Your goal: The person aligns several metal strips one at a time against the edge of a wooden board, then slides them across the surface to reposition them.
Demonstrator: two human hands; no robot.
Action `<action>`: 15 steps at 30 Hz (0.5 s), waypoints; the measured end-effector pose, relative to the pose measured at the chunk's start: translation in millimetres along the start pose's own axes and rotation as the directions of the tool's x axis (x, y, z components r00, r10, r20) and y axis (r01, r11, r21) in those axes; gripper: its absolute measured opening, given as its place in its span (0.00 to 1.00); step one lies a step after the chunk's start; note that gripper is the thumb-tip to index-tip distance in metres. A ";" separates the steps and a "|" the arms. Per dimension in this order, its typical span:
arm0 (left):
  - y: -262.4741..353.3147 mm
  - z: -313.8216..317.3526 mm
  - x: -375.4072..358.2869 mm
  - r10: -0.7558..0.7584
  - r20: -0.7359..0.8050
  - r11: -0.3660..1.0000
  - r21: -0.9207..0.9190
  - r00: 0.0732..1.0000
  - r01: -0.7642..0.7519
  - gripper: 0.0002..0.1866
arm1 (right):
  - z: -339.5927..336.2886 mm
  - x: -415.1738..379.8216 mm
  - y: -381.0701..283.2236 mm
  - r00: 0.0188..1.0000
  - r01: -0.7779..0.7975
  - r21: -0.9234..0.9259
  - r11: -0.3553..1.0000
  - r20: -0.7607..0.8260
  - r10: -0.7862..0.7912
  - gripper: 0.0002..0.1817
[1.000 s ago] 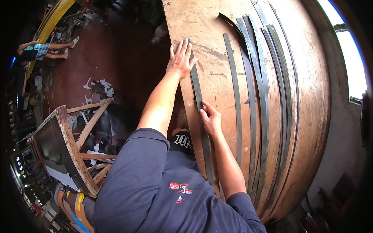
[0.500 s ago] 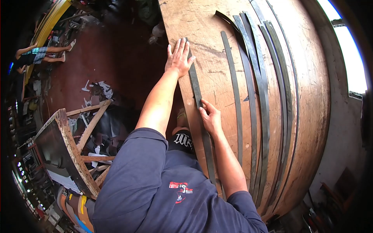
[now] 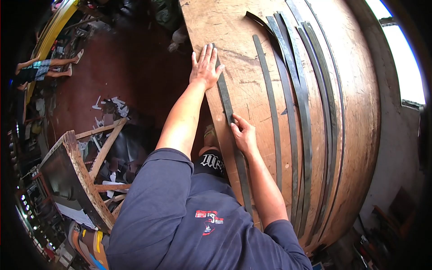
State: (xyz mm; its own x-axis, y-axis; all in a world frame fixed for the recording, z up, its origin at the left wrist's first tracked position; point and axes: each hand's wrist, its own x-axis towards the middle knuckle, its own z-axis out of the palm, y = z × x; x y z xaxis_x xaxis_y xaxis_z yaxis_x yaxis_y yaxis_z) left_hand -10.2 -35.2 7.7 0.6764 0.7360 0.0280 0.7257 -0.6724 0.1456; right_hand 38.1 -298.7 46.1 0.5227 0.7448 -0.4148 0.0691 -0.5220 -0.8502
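A long, dark, leather-like strip (image 3: 226, 100) lies along the left edge of the wooden table (image 3: 216, 20). My left hand (image 3: 205, 68) presses flat on its far end, fingers stretched out and thumb spread. Farther down the same strip is my right hand (image 3: 244, 135), its index finger and thumb meeting the strip's right edge with the other fingers curled. What lies under the curled fingers is hidden. To the right, a shorter single strip (image 3: 268, 85) runs roughly parallel. Beyond it, several more dark strips (image 3: 306, 117) lie close together, some overlapping, one with a raised, curled end.
Left of the table, a wooden frame with a dark panel (image 3: 83, 180) stands near scraps (image 3: 119, 105) on the reddish floor (image 3: 94, 67). Another person (image 3: 45, 66) is at the far left by a yellow beam (image 3: 49, 36). A wall (image 3: 391, 148) rises on the right.
The view has shifted slightly, so the table and strips sit a little farther left. Both hands keep nearly the same places on the strip.
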 end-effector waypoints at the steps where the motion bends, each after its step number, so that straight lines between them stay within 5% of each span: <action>1: -0.2 0.2 0.2 0.002 0.000 1.000 -0.001 1.000 -0.002 0.38 | 0.9 0.3 1.3 1.000 0.009 0.009 1.000 -0.008 -0.009 0.20; 15: -0.1 -0.5 0.3 0.019 0.004 0.999 -0.039 1.000 -0.019 0.38 | 3.6 -3.2 -6.6 0.997 -0.010 -0.053 0.999 -0.075 0.006 0.20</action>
State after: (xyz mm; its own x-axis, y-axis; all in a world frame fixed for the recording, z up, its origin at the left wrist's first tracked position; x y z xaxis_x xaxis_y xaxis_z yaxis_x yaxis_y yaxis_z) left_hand -10.1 -35.0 8.2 0.6908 0.7225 0.0273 0.7071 -0.6830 0.1831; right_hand 32.9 -296.1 51.9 0.5857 0.7082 -0.3942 0.1090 -0.5508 -0.8275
